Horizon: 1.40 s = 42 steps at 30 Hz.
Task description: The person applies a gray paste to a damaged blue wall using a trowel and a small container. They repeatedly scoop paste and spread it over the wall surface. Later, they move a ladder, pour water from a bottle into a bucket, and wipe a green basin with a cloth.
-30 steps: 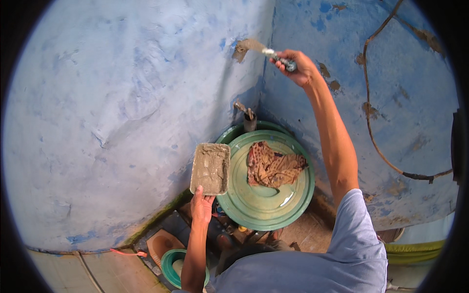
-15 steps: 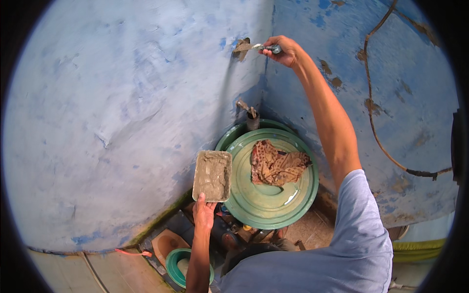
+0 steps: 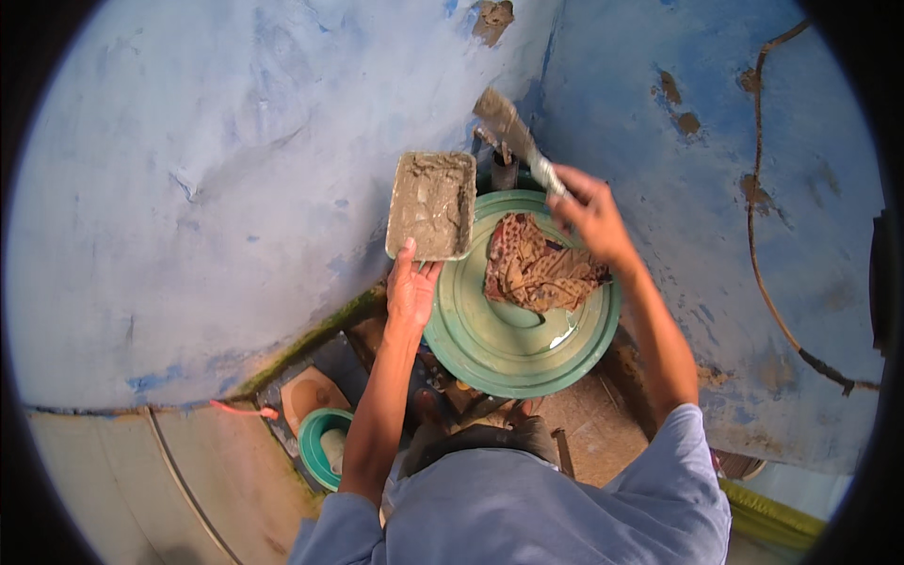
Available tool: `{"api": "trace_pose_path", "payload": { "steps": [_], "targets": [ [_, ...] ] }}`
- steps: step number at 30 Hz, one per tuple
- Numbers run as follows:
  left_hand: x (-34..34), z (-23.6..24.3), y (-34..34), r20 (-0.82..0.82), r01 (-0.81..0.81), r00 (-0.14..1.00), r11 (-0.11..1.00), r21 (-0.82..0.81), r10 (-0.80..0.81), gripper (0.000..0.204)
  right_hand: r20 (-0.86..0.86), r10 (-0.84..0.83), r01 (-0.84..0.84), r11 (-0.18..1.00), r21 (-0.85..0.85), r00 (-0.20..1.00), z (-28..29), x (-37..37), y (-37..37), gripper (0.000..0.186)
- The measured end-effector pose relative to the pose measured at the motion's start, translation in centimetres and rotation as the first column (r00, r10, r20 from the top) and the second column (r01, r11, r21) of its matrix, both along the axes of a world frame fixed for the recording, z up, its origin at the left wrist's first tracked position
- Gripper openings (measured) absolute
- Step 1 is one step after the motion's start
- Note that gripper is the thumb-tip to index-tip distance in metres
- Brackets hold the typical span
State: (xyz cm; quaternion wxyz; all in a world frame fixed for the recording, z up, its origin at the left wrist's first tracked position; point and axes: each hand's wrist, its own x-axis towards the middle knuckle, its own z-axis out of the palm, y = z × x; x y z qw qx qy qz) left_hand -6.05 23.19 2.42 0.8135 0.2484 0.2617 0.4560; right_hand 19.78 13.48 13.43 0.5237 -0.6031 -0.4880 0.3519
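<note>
My left hand (image 3: pixel 411 294) holds up a shallow rectangular tray (image 3: pixel 391 215) of wet grey-brown mortar (image 3: pixel 435 202), thumb on its near rim and fingers beneath. My right hand (image 3: pixel 591 212), slightly blurred, is closed around the handle of a putty knife (image 3: pixel 513 130). Mortar coats its blade, which points up and left, apart from the tray, in front of the wall corner. A rough mortar patch (image 3: pixel 492 21) shows on the blue left wall (image 3: pixel 235 188) near the top of the view.
Below my hands stands a round green lid (image 3: pixel 461 353) with a crumpled patterned cloth (image 3: pixel 537 268) on it. A dark cup with tools (image 3: pixel 505 171) is behind it. A green basin (image 3: pixel 314 450) sits lower left. A cable (image 3: pixel 753 226) hangs along the right wall (image 3: pixel 659 179).
My right hand has brought the putty knife down from the wall patch, toward me. My left hand has raised the tray farther forward. The view has tilted down.
</note>
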Motion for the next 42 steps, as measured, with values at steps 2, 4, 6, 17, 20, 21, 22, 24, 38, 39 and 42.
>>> {"api": "trace_pose_path", "payload": {
  "steps": [2, 4, 6, 17, 20, 21, 22, 24, 38, 39, 42],
  "targets": [
    [1.2, 0.2, -0.8, 0.008, -0.06, 0.998, 0.997, -0.048, 0.06, 0.07, 0.463, -0.068, -0.049, 0.97, 0.236, 0.884, -2.9, -1.6, -1.5, 0.047],
    [2.3, 0.1, -1.6, 0.035, -0.112, 0.993, 0.986, -0.125, 0.117, 0.066, 0.596, -0.028, -0.114, 0.973, 0.2, 0.802, -5.2, -2.6, -3.3, 0.054],
    [2.9, -0.3, -2.0, 0.025, -0.119, 0.992, 0.988, -0.093, 0.122, 0.069, 0.755, 0.006, -0.084, 0.994, 0.065, 0.656, -7.2, -3.8, -4.4, 0.064],
    [-0.1, -2.8, 0.1, 0.069, -0.045, 0.996, 0.983, -0.179, 0.058, 0.06, 0.938, 0.099, 0.196, 0.965, -0.172, 0.333, -9.5, -9.7, -4.7, 0.074],
    [-0.9, -2.8, 0.9, 0.089, -0.05, 0.994, 0.98, -0.194, 0.068, 0.053, 0.959, 0.037, 0.282, 0.952, -0.119, 0.281, -9.5, -9.9, -4.0, 0.074],
    [-1.0, -2.8, 1.0, 0.079, -0.051, 0.995, 0.982, -0.18, 0.066, 0.054, 0.969, -0.018, 0.313, 0.948, -0.062, 0.247, -9.6, -9.8, -3.7, 0.074],
    [-1.2, -2.8, 1.0, 0.068, -0.052, 0.996, 0.985, -0.166, 0.064, 0.054, 0.964, -0.007, 0.337, 0.937, -0.087, 0.268, -9.5, -9.5, -3.4, 0.073],
    [-1.5, -2.8, 1.0, 0.078, -0.066, 0.994, 0.985, -0.162, 0.079, 0.053, 0.955, -0.007, 0.419, 0.899, -0.123, 0.295, -9.1, -9.0, -2.8, 0.071],
    [-2.7, -4.2, -1.1, 0.139, -0.13, 0.979, 0.98, -0.149, 0.151, 0.047, -0.331, -0.365, 0.222, 0.891, -0.397, 0.87, -6.9, -11.4, -5.7, 0.017],
    [-2.8, -4.3, -1.5, 0.125, -0.14, 0.98, 0.98, -0.139, 0.157, 0.048, -0.254, -0.416, 0.301, 0.87, -0.39, 0.873, -6.6, -11.0, -6.0, 0.018],
    [-2.6, -4.2, -2.2, 0.088, -0.185, 0.977, 0.979, -0.081, 0.192, 0.05, -0.204, -0.401, 0.34, 0.898, -0.279, 0.893, -5.0, -10.7, -7.4, 0.02]
  ]
}}
